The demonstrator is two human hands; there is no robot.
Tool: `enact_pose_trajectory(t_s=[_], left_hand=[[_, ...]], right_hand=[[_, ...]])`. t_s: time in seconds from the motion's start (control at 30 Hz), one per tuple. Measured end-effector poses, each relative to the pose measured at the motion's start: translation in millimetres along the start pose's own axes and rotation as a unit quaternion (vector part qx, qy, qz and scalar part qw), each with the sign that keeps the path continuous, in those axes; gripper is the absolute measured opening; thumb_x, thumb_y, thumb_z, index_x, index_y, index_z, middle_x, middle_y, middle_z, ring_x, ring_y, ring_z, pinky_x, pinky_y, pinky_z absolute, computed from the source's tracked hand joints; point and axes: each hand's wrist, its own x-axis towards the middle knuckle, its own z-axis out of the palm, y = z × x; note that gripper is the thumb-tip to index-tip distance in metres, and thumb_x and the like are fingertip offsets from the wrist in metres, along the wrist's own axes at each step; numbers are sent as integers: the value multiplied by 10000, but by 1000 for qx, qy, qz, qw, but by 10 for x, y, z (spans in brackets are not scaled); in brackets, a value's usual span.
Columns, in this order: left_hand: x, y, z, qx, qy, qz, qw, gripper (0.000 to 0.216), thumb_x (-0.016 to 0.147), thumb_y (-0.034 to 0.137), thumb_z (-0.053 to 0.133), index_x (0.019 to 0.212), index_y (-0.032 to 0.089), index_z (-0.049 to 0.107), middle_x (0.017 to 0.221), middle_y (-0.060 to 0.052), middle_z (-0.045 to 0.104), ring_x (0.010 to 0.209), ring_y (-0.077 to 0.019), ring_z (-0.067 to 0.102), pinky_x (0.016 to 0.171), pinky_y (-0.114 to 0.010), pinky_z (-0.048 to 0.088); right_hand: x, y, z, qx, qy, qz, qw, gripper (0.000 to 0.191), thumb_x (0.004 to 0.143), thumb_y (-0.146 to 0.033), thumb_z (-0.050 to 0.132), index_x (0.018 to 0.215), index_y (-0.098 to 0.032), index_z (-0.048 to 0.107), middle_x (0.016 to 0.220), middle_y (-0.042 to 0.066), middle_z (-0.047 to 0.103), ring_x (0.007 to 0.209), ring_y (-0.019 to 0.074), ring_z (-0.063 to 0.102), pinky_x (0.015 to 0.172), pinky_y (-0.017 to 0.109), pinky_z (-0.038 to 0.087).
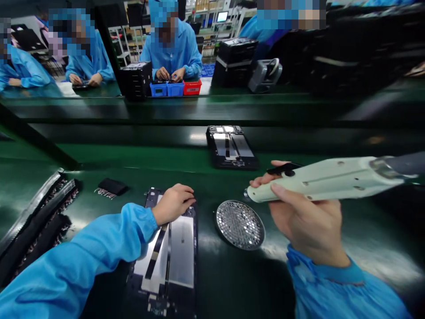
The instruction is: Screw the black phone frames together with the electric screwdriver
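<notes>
My left hand (174, 204) lies across the top end of an opened tablet (181, 254), its fingers reaching out toward the right edge. Silver panels, dark flex cables and a small circuit board show inside the tablet; the hand covers part of its top. Wrapped in my right hand (303, 217) is a pale green electric screwdriver (325, 179). Its tip points left, above the far right rim of a round metal dish (241, 225) with a pattern of shiny dots. A thin black item (283, 169) shows by the right fingers; whether it is part of the screwdriver I cannot tell.
Another opened tablet (232, 146) lies farther back. Black strips (41, 221) with frayed-looking edges and a small black piece (111, 187) are at left. A slanted dark post (40, 137) crosses there. Beyond the ledge, people in blue work near blue bins (167, 89) and a red bin (192, 87).
</notes>
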Motion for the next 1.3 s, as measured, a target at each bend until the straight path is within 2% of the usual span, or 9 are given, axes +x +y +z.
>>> enact_pose_trajectory(t_s=[0.1, 0.23, 0.37, 0.47, 0.6, 0.8, 0.93, 1.1, 1.3], left_hand=[[-9, 21, -6, 39, -21, 33, 998, 207, 980, 222, 586, 910, 110, 744, 1055, -124, 694, 985, -224, 648, 876, -348, 584], [-30, 74, -67, 75, -52, 79, 993, 328, 1032, 230, 463, 906, 74, 722, 1049, -170, 677, 990, -264, 634, 867, -410, 578], [-125, 122, -142, 98, -70, 119, 986, 330, 1023, 266, 483, 1109, 22, 688, 1228, -219, 639, 1221, -375, 554, 1005, -546, 498], [-221, 149, -169, 154, -96, 114, 977, 411, 1027, 319, 462, 1279, 37, 622, 1393, -194, 555, 1362, -421, 430, 1096, -606, 400], [-287, 134, -204, 169, -133, 85, 973, 473, 1014, 376, 439, 1374, 102, 573, 1489, -147, 467, 1344, -455, 439, 1086, -684, 356], [-276, -39, -326, 114, -120, 56, 985, 519, 1003, 540, 405, 1431, 275, 530, 1489, -135, 467, 1228, -420, 552, 969, -609, 484], [-313, 43, -313, 171, -139, 67, 973, 501, 982, 485, 459, 1403, 228, 545, 1319, -180, 589, 1146, -406, 592, 910, -578, 524], [-397, 289, -227, 173, -131, 76, 973, 527, 923, 447, 538, 1359, 152, 568, 1267, -231, 600, 1075, -446, 614, 832, -612, 535], [-333, 333, -266, 163, -128, 97, 973, 507, 920, 446, 550, 1288, 101, 605, 1233, -247, 617, 1073, -436, 623, 829, -570, 544]], right_hand=[[5, 2, -13, -14, -12, -6, 1000, 374, 661, -305, 827, 1007, -250, 695, 799, 8, 615, 763, 220, 622, 752, 428, 552], [-1, 3, -37, -23, -29, -24, 999, 364, 702, -315, 808, 1033, -239, 678, 777, 9, 629, 762, 212, 619, 772, 418, 546], [-3, 33, -52, -49, -29, -37, 998, 336, 746, -302, 771, 1049, -235, 645, 798, 6, 624, 763, 198, 607, 808, 427, 535], [3, 94, -56, -68, -13, -54, 996, 325, 766, -262, 750, 1067, -226, 633, 754, -2, 612, 694, 180, 586, 738, 401, 529], [9, 190, -46, -106, 19, -70, 992, 250, 798, -173, 728, 1026, -229, 642, 638, -28, 583, 591, 153, 557, 620, 332, 500], [-34, 259, -13, -120, 26, -57, 991, 189, 781, -183, 753, 950, -232, 685, 746, -3, 616, 709, 173, 609, 758, 410, 550], [-92, 258, 22, -118, 4, -55, 991, 198, 783, -175, 743, 965, -243, 705, 779, 15, 620, 731, 180, 603, 729, 404, 551], [-125, 231, 115, -106, -32, -53, 993, 181, 805, -163, 729, 968, -240, 725, 775, 17, 584, 738, 168, 573, 698, 371, 539], [-143, 314, 284, -106, -80, -37, 990, 198, 833, -133, 693, 990, -253, 713, 815, 20, 590, 720, 175, 561, 668, 389, 526]])
